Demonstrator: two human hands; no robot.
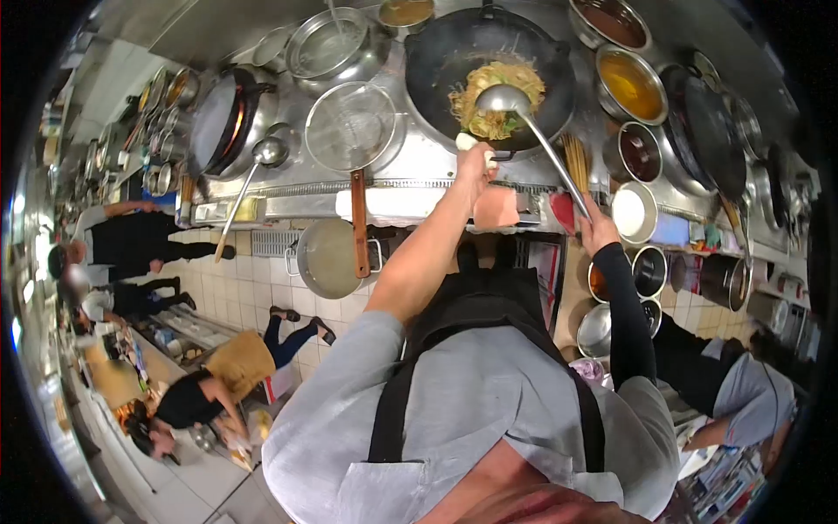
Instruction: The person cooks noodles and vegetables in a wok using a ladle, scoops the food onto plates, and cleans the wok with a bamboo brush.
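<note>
My left hand (476, 168) is closed at the near edge of a large black wok (429, 74), gripping its handle through a pale folded cloth (468, 142). Shredded vegetables or noodles (519, 77), yellowish with bits of green, lie in the wok. Over this food rests the round bowl of a steel ladle (500, 98). My right hand (598, 229) is wrapped round the end of the ladle's long handle, to the right of the wok. A bamboo brush (574, 162) stands between the wok and the bowls on the right.
Left of the wok lies a wire strainer (351, 127) with a wooden handle; beyond it are a steel pot (325, 48) and another ladle (271, 151). Bowls of sauce (630, 85) line the right side. A large pot (330, 258) stands below the counter. Several other people work nearby.
</note>
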